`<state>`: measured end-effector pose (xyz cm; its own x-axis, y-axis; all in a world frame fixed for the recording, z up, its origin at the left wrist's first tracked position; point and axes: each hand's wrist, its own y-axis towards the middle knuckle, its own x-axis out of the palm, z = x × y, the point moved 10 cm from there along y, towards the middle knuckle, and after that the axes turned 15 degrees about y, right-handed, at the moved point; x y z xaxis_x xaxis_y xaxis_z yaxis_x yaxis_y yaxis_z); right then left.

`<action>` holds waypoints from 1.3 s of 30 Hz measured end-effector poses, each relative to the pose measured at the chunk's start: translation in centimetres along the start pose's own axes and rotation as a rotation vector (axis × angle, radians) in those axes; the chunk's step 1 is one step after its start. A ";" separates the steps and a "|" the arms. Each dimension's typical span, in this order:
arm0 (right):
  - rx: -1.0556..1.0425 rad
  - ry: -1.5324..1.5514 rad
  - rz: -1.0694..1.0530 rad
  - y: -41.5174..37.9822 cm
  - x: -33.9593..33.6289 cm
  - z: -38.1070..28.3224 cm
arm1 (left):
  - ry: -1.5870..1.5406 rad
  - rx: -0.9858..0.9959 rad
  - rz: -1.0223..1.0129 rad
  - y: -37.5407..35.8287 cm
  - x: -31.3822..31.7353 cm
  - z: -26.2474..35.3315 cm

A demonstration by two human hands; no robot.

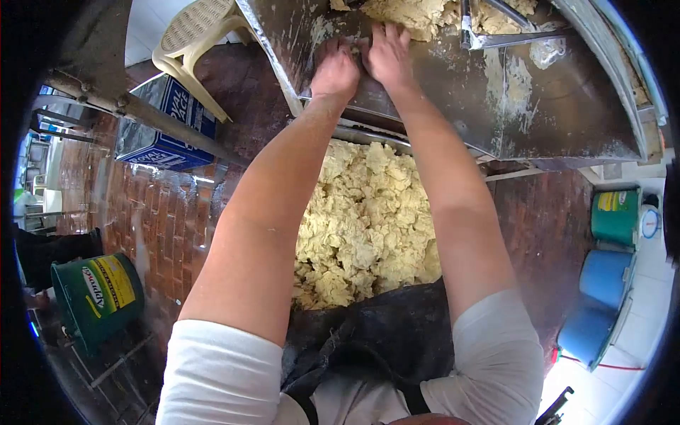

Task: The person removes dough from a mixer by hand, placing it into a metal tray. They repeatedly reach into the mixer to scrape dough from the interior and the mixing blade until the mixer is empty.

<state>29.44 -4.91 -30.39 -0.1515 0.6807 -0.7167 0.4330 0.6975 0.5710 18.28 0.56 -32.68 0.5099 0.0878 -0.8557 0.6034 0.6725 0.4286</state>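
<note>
Both of my arms reach forward over a stained metal table (453, 92). My left hand (336, 74) is at the near left part of the tabletop, its fingers curled in shadow around something small that I cannot make out. Close beside it, my right hand (387, 58) lies on the metal with its fingers stretched forward and its thumb toward the left hand. Just beyond the right fingertips sits a pile of pale yellow dough (418, 15). Below the table edge, between my forearms, a large mass of lumpy dough (368, 212) fills a container whose metal rim (372, 134) partly shows.
A metal bar frame (520, 39) stands on the table's right part. Left are a plastic stool (202, 28), a blue box (166, 127) and a green bucket (99, 297). Another green bucket (615, 216) and blue buckets (604, 276) line the right wall. Brick flooring (166, 234) looks wet.
</note>
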 end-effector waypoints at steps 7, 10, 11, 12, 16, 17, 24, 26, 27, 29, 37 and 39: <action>-0.332 0.312 -0.008 -1.2 1.9 1.1 | -0.061 0.028 -0.020 -0.2 -0.4 0.3; -0.300 0.208 -0.307 -7.0 0.6 -0.9 | -0.066 -0.054 -0.272 -0.3 1.5 -0.4; -0.051 0.249 -0.525 -8.7 -1.6 -3.3 | -0.072 -0.057 -0.269 -0.2 1.6 -0.5; 0.209 0.287 -0.736 -11.7 -4.0 -6.0 | -0.078 -0.041 -0.241 -0.2 1.8 -0.5; -0.250 0.508 -0.552 -19.0 -8.4 -7.9 | -0.040 0.091 -0.049 0.1 0.6 0.5; -0.408 0.586 -0.421 -19.3 -11.4 -8.0 | -0.040 0.094 -0.057 -0.1 0.8 0.6; 0.352 -0.359 0.009 -10.2 -14.3 20.2 | -0.146 0.097 -0.051 0.1 0.3 1.1; 0.238 -0.323 -0.161 -7.7 -11.0 15.9 | -0.117 0.153 0.004 0.3 1.1 0.9; 0.190 -0.194 -0.226 -7.9 -9.2 13.9 | -0.117 0.155 -0.004 0.0 1.0 0.9; 0.030 -0.019 -0.335 -9.1 -6.5 8.8 | -0.048 0.164 -0.031 0.4 0.5 1.5; 0.076 0.474 -0.568 -25.7 -10.7 -3.8 | -0.051 0.327 -0.064 1.4 2.5 2.5; 0.043 0.125 -0.095 -21.9 -16.5 -1.3 | -0.011 0.455 -0.106 0.8 2.3 3.5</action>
<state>21.33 -31.15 -30.56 -0.3015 0.6368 -0.7096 0.4489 0.7514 0.4836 22.12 -1.30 -33.31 0.4364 0.0264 -0.8993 0.8586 0.2865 0.4251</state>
